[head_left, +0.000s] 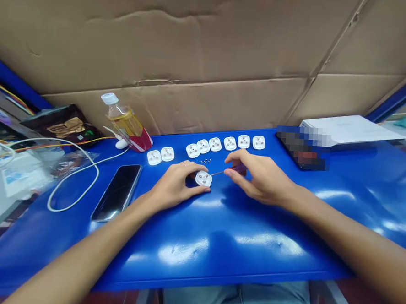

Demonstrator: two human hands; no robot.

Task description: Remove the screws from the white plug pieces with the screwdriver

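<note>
Head camera: the left hand (173,184) pinches a white piece (203,179) by its rim, thumb and fingers parted about its width. The right hand (263,178), to the right, has its fingers closed round a thin tool (218,173); the shaft points left at the piece's right edge, contact unclear. 8 similar parts (215,144) lie farther off.

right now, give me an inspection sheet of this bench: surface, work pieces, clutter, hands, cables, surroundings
Surface: blue bench top, glossy, reflecting light
Job's things: held white piece; eight similar pieces beyond it; tiny bits between
Clutter: drink bottle, phone, white box
Hands: left hand grips the piece; right hand holds a thin tool, tip at the piece
Cables: white cable looped left of the phone
Surroundings: cardboard behind the bench
</note>
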